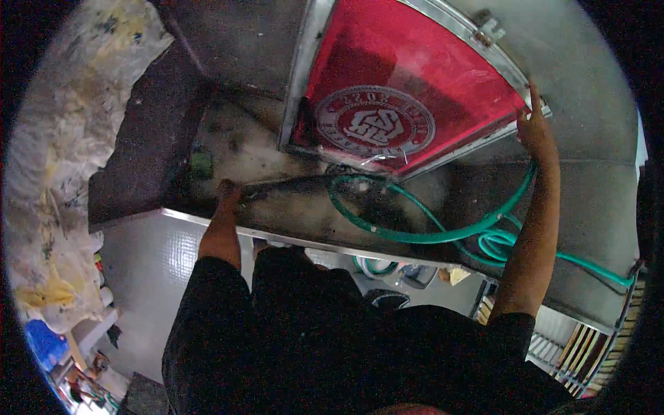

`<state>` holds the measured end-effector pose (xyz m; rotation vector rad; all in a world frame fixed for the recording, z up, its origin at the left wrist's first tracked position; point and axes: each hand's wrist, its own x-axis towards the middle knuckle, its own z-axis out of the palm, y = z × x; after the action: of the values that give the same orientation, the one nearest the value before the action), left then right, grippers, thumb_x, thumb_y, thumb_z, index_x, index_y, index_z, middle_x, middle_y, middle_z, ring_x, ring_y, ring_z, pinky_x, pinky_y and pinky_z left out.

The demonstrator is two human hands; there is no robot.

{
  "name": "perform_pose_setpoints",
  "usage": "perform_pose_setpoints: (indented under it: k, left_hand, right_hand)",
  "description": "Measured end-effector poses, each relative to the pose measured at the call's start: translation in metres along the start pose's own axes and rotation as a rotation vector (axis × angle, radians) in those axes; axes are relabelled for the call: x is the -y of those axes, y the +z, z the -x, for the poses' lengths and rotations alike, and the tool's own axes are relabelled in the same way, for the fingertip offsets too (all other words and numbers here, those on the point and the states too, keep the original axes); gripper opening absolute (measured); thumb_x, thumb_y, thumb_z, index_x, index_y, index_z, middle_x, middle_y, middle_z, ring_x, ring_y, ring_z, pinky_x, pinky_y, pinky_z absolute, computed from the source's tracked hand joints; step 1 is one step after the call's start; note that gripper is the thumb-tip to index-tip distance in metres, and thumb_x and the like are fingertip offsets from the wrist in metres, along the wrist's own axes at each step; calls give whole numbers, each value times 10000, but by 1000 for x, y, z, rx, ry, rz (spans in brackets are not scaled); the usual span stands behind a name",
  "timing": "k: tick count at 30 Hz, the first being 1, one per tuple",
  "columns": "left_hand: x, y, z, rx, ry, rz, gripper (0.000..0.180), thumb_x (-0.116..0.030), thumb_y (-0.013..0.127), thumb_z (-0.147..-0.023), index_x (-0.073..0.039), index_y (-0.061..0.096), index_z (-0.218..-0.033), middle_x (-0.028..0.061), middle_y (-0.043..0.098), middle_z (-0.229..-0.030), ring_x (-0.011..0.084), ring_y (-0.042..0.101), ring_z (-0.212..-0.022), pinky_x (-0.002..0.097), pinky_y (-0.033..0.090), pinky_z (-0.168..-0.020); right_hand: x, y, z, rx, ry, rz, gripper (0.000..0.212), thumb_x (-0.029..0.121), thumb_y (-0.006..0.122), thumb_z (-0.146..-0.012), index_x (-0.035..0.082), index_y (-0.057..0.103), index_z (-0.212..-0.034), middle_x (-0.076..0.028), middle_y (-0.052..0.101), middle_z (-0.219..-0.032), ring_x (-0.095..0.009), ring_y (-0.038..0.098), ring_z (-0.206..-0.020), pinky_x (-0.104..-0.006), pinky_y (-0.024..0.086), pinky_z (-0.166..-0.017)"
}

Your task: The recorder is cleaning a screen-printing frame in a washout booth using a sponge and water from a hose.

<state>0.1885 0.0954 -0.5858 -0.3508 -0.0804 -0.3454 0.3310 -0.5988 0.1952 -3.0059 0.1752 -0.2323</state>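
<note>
A screen-printing frame (387, 76) with red mesh and a pale metal border stands tilted in a dark metal washout booth. A round pale emblem shows on the mesh near its lower edge. My right hand (534, 128) grips the frame's right corner, fingers on the border. Lower left, at the booth's front lip, my left hand (230, 190) is closed around the end of a dark, thin wand-like tool (290, 184). The tool reaches right toward the frame's bottom edge; dim light blurs its far end. A green hose (443, 236) loops below the frame, passing by my right forearm.
The booth's metal front lip (304, 242) runs between my body and the basin. A small green block (201, 165) sits in the basin's left corner. Stained pale sheeting (66, 159) hangs at the left. Slatted racks (577, 353) stand at lower right.
</note>
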Motion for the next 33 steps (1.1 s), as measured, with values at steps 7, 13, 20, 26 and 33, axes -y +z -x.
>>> perform_pose_setpoints:
  k: [7, 13, 20, 26, 33]
  left_hand:
    - [52, 97, -22, -37, 240, -803, 518, -397, 617, -922, -70, 508, -1309, 139, 523, -1289, 267, 499, -1172, 449, 408, -993]
    - [296, 255, -243, -712, 319, -1176, 422, -448, 693, -888, -95, 634, -1112, 29, 621, -970, 144, 549, -816, 324, 462, -705]
    - [349, 258, -332, -802, 530, -542, 247, -303, 722, -881, -152, 562, -991, -18, 510, -730, 143, 508, -666, 311, 444, -578]
    - [271, 89, -338, -868, 863, -921, 196, -343, 563, -956, -160, 581, -1024, 20, 562, -763, 193, 547, -675, 365, 470, -620]
    - [277, 24, -196, -1009, 995, -1454, 268, -361, 570, -952, -137, 557, -1100, 55, 564, -865, 212, 558, -754, 379, 479, -676]
  right_hand:
    - [111, 10, 9, -163, -286, 100, 669, 164, 590, -924, 214, 277, -1514, -278, 626, -1192, -457, 619, -1072, -496, 506, -890]
    - [197, 10, 3, -231, -562, -27, 618, 201, 622, -905, 154, 379, -1471, -285, 593, -1244, -443, 604, -1109, -471, 492, -928]
    - [175, 28, -24, -151, -495, 32, 766, 239, 656, -878, 215, 257, -1531, -284, 534, -1332, -424, 551, -1207, -457, 478, -968]
    - [215, 32, -16, -30, -536, -119, 771, 158, 660, -897, 131, 234, -1539, -237, 401, -1487, -331, 408, -1373, -379, 364, -1101]
    - [171, 48, -40, -145, -790, -105, 761, 138, 646, -918, 122, 214, -1545, -215, 364, -1516, -291, 410, -1367, -378, 388, -1086]
